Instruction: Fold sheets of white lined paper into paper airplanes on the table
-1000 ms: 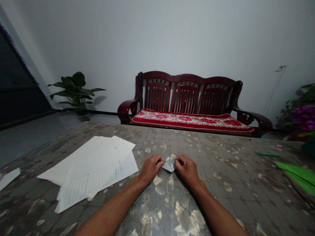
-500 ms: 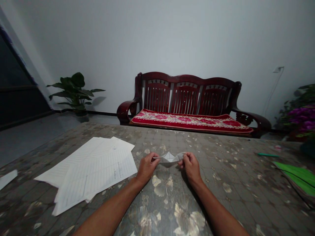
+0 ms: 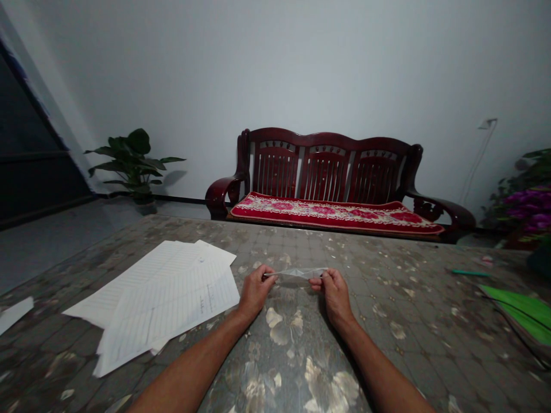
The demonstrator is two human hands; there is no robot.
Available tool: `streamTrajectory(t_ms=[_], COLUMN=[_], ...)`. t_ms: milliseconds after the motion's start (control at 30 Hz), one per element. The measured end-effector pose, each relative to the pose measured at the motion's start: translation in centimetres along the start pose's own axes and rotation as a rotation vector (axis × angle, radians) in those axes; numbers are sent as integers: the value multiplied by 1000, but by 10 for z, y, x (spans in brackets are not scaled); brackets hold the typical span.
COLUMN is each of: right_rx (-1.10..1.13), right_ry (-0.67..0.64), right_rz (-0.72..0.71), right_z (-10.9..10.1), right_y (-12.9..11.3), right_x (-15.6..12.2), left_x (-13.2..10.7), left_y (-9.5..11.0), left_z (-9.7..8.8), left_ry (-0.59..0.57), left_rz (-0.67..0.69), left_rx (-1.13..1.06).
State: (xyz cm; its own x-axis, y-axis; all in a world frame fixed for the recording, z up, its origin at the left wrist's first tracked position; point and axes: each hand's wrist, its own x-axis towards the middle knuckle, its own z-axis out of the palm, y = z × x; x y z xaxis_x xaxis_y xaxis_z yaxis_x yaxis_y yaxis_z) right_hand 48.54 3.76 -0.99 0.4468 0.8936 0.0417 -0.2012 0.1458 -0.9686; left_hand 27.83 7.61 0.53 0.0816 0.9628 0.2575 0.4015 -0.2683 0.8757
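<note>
A small folded paper boat [image 3: 295,275], white and pulled wide, stretches between my two hands above the patterned tabletop. My left hand [image 3: 257,287] pinches its left tip between thumb and fingers. At the other end, my right hand [image 3: 334,291] is closed on the right tip, fingers curled beneath. The boat's middle point looks low and flattened. Its underside cannot be made out well.
Several lined sheets [image 3: 167,298] lie overlapped left of my forearm, with a paper scrap [image 3: 16,314] farther left. At right are a green pen [image 3: 470,273] and a bright green notebook [image 3: 520,310] crossed by a dark cord. A wooden bench [image 3: 325,172] stands beyond the table [image 3: 370,258].
My hands have drawn slightly apart, stretching the paper boat. Its raised middle peak has dropped and flattened.
</note>
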Motion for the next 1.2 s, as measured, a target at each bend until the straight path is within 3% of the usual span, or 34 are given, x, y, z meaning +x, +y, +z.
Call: streamTrajectory(t_ms=[300,600,1200], right_rx=[-145,-153,-258], right_ry=[-99,-76,-93], right_rz=[9,-17,-51], right_z=[1,0,-2], right_y=[-1,-1,1], right_x=[-6,-6,-4], left_x=[-5,-4,-2], left_y=[-2,-7,-6], left_z=[2,2,-2], left_ry=[-57,-52,-39], left_rz=[112,159,55], left_rx=[64,143,121])
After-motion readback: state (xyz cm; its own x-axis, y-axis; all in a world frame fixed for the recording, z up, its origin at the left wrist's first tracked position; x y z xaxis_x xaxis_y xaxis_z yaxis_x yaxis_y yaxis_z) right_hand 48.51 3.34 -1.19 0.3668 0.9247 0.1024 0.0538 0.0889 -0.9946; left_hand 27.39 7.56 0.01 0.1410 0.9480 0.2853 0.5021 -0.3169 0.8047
